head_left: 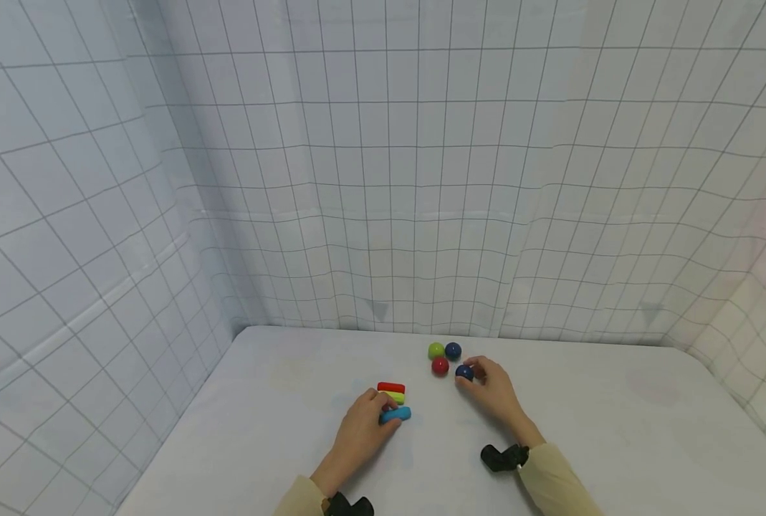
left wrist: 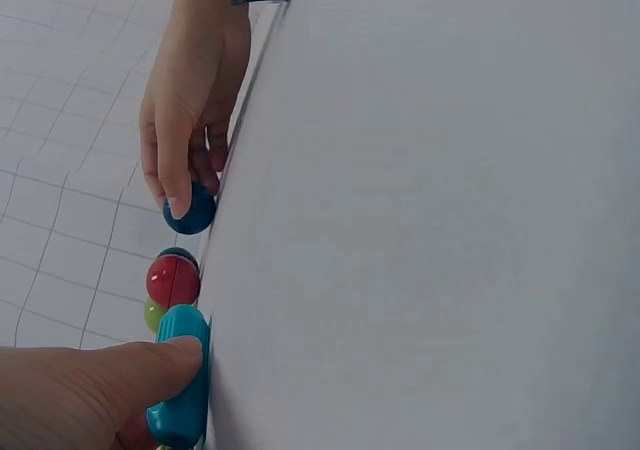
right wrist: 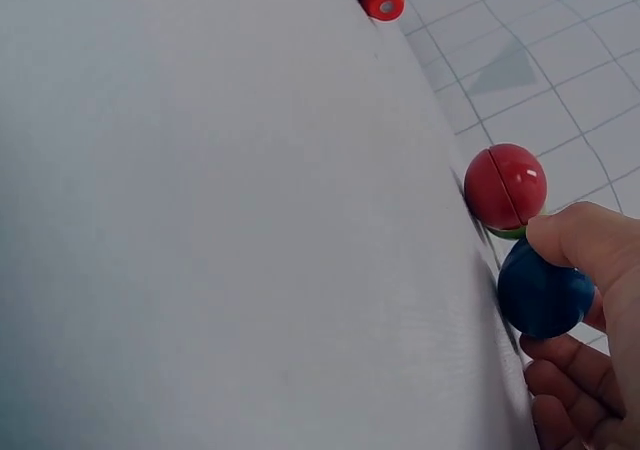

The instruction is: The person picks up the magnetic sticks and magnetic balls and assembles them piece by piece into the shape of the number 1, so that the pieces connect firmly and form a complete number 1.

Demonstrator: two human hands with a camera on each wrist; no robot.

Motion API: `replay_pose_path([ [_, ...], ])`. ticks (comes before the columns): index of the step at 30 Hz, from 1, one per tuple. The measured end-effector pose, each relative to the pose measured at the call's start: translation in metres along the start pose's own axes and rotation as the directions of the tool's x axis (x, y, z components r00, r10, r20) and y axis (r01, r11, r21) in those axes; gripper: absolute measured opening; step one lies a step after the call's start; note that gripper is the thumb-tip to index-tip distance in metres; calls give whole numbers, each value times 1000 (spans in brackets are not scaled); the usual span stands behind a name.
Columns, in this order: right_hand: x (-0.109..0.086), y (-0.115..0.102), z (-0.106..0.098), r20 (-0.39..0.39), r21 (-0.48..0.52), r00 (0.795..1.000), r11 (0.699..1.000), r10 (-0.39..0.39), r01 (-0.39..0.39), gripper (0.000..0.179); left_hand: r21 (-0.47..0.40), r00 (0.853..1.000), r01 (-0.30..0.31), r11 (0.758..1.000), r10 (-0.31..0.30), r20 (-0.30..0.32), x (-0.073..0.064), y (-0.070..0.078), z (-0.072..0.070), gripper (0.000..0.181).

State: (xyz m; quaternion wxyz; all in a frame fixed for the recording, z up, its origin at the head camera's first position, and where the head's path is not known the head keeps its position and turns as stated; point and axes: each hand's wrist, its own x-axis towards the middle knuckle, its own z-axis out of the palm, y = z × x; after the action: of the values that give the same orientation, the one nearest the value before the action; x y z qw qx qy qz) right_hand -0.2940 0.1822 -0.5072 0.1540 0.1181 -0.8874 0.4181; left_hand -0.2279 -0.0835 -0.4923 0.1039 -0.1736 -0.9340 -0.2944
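My left hand [head_left: 361, 428] pinches a short light-blue rod [head_left: 398, 413] between thumb and fingers; in the left wrist view the thumb lies along the rod [left wrist: 180, 415]. Just beyond it, a yellow-green rod [head_left: 397, 398] and a red rod [head_left: 391, 387] lie side by side on the table. My right hand [head_left: 495, 393] holds a dark blue ball [head_left: 463, 372] between its thumb and fingers, also clear in the right wrist view. Close by sit a red ball [head_left: 440, 366] with a seam, a green ball [head_left: 436, 350] and a second dark blue ball [head_left: 453, 350].
The white table [head_left: 279, 373] carries the rods and balls near its middle and back. A white grid-patterned curtain [head_left: 421, 179] encloses the back and sides. Black straps with a small device [head_left: 504, 457] sit on both wrists.
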Motion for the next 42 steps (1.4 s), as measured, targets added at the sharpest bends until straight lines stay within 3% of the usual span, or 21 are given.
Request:
replay_pose_path([
  [13, -8, 12, 5, -77, 23, 996, 998, -50, 52, 30, -36, 1000, 8, 999, -8, -21, 1, 9, 10, 20],
  [18, -10, 9, 4, -51, 38, 998, 999, -23, 25, 30, -53, 1000, 16, 998, -17, -15, 2, 14, 13, 21],
  [26, -11, 9, 3, -40, 36, 999, 999, -12, 14, 31, -51, 995, 96, 994, -96, 4, 6, 25, 21, 23],
  [42, -13, 11, 5, -58, 64, 996, 996, 68, -65, 35, -130, 992, 118, 985, -124, -39, 9, 37, 37, 24],
])
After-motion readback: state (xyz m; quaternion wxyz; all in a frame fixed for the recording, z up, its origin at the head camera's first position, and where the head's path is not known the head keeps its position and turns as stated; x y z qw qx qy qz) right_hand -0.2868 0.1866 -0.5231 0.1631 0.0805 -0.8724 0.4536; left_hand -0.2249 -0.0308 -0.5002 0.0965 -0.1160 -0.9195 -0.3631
